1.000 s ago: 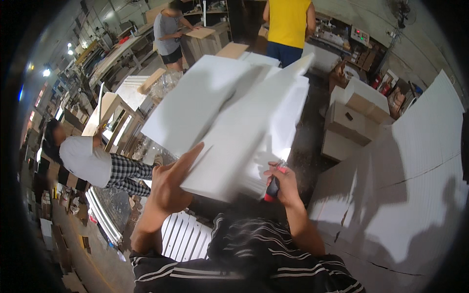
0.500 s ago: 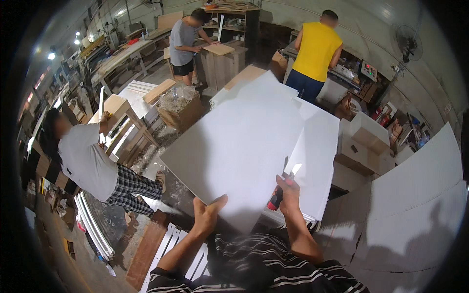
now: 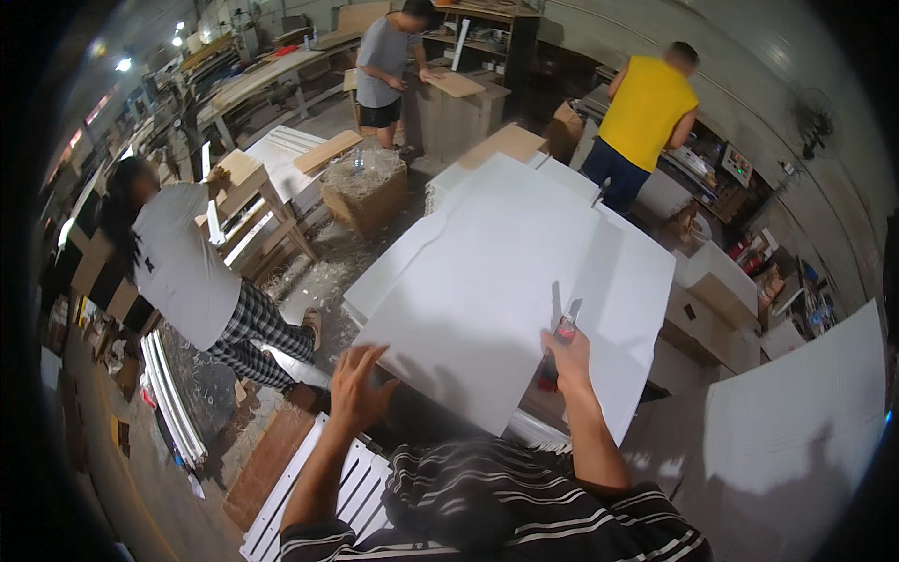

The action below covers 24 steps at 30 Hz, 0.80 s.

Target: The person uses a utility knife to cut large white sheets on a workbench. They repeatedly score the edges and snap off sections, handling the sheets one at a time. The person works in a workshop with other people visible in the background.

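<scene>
My right hand is closed round a utility knife with a red and black handle, its blade pointing up and away from me over the white sheets. My left hand is held with fingers apart beside the near left edge of a large white sheet; nothing shows in it. That sheet lies over other white sheets, which spread out to the right beneath my right forearm. Part of the knife's handle is hidden by my fingers.
A person in a grey top stands at left by a wooden frame. Two more people work at the back, one in a yellow top. A carton of plastic scraps, white slatted pieces and a large white panel surround the stack.
The white sheet, earlier held at its near left corner by my left hand, now lies lower over the stack. My left hand has come off it. The knife stays in my right hand.
</scene>
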Each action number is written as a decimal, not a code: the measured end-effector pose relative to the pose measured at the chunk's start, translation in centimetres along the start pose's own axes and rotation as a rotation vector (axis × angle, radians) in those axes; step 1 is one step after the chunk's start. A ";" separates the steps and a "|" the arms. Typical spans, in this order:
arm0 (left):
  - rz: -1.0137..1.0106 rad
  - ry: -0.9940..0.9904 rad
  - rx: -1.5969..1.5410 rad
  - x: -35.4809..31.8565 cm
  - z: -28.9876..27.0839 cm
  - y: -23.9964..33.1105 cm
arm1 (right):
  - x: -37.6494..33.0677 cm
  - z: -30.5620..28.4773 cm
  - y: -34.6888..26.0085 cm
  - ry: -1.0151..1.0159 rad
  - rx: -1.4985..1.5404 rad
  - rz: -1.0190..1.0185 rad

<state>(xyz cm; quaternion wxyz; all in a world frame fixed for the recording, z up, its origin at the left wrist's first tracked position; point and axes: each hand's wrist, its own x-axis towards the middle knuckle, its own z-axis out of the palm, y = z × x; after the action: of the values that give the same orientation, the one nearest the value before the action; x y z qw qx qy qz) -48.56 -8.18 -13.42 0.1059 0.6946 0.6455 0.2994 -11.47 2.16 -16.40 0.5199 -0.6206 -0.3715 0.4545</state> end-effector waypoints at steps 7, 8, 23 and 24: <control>0.025 -0.426 0.327 8.9 -1.9 -2.7 | 1.0 1.6 -0.1 -0.025 0.023 -0.134; 0.024 -0.444 0.331 10.0 -2.0 -2.9 | 1.2 1.9 -0.3 -0.019 0.012 -0.138; 0.342 -0.482 -0.053 14.4 -3.4 -7.0 | 1.7 2.1 -1.9 0.109 -0.241 -0.175; 0.366 -0.467 -0.060 14.5 -3.4 -7.3 | 1.6 1.8 -2.1 0.125 -0.286 -0.065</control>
<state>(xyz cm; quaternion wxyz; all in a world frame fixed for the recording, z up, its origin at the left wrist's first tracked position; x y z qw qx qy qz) -56.66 5.97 -10.58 0.2161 0.8460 0.4588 0.1644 -12.65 4.58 -14.68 0.4628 -0.7030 -0.4191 0.3406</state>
